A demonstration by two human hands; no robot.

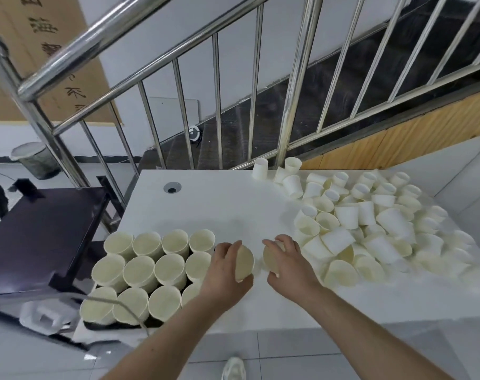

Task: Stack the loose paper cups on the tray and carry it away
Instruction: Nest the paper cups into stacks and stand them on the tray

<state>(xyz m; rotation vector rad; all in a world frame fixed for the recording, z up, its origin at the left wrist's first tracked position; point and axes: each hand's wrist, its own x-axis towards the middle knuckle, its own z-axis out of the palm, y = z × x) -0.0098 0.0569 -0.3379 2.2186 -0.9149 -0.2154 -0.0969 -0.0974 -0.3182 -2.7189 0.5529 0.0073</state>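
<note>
Overhanging the tabletop's near-left edge, a dark tray is packed with upright cup stacks; bare surface is seen behind the hands. Loose cups are heaped at right. One cup is gripped by the left hand, another cup by the right hand.

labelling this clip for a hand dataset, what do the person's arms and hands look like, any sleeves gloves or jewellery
Both forearms are bare from the bottom of the frame up to the wrists, with no sleeves in view. The left hand and right hand wear no gloves, and no rings, watch or bracelet show. No cables or markings are attached to either arm.
</note>
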